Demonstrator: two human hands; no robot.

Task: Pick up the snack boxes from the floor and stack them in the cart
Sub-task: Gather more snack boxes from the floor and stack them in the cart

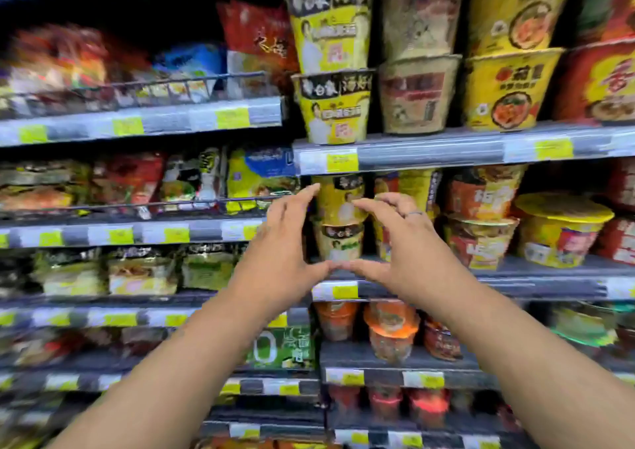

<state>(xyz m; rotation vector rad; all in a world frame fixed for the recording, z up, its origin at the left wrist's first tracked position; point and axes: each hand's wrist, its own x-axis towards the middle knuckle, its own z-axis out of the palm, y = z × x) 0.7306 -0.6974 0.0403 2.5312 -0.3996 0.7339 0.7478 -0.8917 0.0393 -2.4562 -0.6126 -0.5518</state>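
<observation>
Yellow noodle cups [338, 204] sit mid-frame between our empty, spread left hand [280, 242] and right hand [403, 242]; careless reaching could topple that stack.

Legible print is scarce; motion blur obscures most packaging. Green pack [282, 347] on lower shelf: large white "0". Red bag [261, 36], upper shelf: Chinese characters, not decipherable. Yellow price tags [342, 162]: unreadable.

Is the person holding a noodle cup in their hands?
No, the left hand and right hand are both open and empty, in front of the shelf.
</observation>
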